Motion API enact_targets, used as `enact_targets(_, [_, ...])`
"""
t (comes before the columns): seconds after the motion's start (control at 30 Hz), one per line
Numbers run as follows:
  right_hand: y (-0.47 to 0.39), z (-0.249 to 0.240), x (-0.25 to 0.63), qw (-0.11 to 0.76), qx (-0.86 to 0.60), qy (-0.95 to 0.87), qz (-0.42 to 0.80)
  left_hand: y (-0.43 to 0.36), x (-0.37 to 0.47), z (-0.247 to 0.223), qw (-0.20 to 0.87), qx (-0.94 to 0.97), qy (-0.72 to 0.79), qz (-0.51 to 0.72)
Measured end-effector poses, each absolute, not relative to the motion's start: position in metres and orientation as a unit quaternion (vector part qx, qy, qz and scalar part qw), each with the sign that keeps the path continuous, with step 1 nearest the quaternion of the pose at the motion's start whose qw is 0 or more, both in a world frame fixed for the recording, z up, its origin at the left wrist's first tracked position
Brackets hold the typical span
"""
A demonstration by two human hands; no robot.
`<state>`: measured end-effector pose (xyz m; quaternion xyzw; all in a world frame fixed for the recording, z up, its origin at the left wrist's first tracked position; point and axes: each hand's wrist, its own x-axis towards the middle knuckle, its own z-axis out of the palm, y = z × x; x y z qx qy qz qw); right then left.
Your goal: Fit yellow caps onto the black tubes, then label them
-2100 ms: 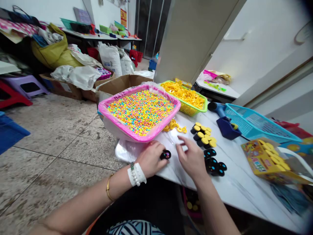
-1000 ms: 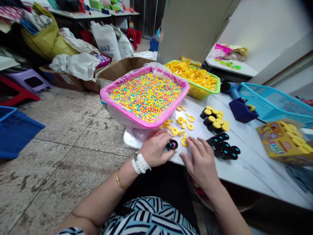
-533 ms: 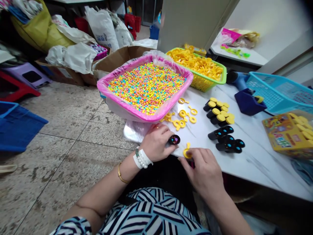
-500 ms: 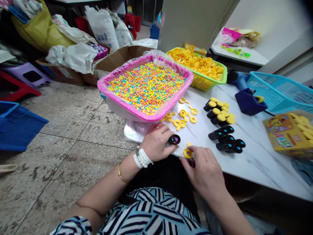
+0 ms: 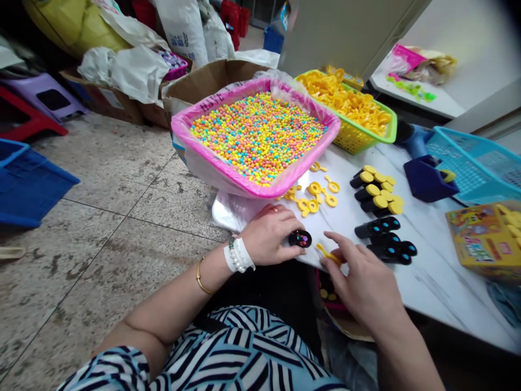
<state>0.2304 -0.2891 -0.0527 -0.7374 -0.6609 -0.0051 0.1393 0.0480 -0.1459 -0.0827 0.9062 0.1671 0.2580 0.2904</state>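
Note:
My left hand (image 5: 273, 234) is closed around a black tube (image 5: 300, 238), its open top facing me with a few coloured beads inside. Close by on the right, my right hand (image 5: 362, 266) pinches a yellow ring-shaped piece with a small stem (image 5: 328, 254) at the table's front edge. Several more yellow ring pieces (image 5: 314, 188) lie loose on the table beyond my hands. A pink tray (image 5: 260, 191), lined with clear plastic, holds many small coloured balls (image 5: 260, 136).
Black tubes with yellow caps (image 5: 376, 190) and black tubes with blue dots (image 5: 386, 239) stand to the right. Behind are a green basket (image 5: 354, 142) of yellow pieces and a blue basket (image 5: 468, 187). A printed yellow box (image 5: 472, 239) sits at far right.
My right hand has lifted the yellow ring piece off the table edge and tilted it. My left hand still holds the tube. The whole view has shifted slightly.

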Motion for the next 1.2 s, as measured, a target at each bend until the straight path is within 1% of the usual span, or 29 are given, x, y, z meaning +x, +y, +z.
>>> enact_targets(0.03, [-0.288, -0.049, 0.233, 0.168, -0.740, -0.651, 0.019, -0.146, 0.048, -0.083, 0.291, 0.906, 0.167, 0.257])
enact_targets(0.07, [-0.287, -0.045, 0.234, 0.205, -0.740, -0.637, 0.069, -0.145, 0.048, -0.084, 0.290, 0.906, 0.169, 0.257])
enact_targets(0.13, [-0.282, -0.038, 0.235, 0.303, -0.723, -0.578, 0.228, -0.145, 0.048, -0.084, 0.291, 0.906, 0.174, 0.253])
enact_targets(0.2, [-0.275, -0.034, 0.232, 0.407, -0.678, -0.480, 0.380, -0.145, 0.049, -0.085, 0.292, 0.906, 0.179, 0.250])
enact_targets(0.27, [-0.267, -0.035, 0.227, 0.478, -0.638, -0.393, 0.460, -0.145, 0.049, -0.085, 0.293, 0.905, 0.181, 0.249])
enact_targets(0.3, [-0.263, -0.037, 0.224, 0.494, -0.630, -0.364, 0.477, -0.145, 0.049, -0.085, 0.293, 0.905, 0.181, 0.249])
enact_targets(0.4, [-0.255, -0.046, 0.216, 0.497, -0.639, -0.321, 0.491, -0.145, 0.049, -0.085, 0.297, 0.905, 0.177, 0.250])
enact_targets(0.63, [-0.246, -0.060, 0.219, 0.485, -0.637, -0.306, 0.515, -0.144, 0.049, -0.083, 0.297, 0.910, 0.174, 0.230])
enact_targets(0.83, [-0.249, -0.060, 0.217, 0.477, -0.661, -0.319, 0.483, -0.144, 0.049, -0.084, 0.299, 0.911, 0.172, 0.226])
enact_targets(1.0, [-0.249, -0.058, 0.211, 0.491, -0.653, -0.307, 0.488, -0.143, 0.050, -0.084, 0.293, 0.914, 0.172, 0.222])
enact_targets(1.2, [-0.248, -0.049, 0.204, 0.483, -0.686, -0.335, 0.429, -0.143, 0.050, -0.085, 0.285, 0.916, 0.169, 0.227])
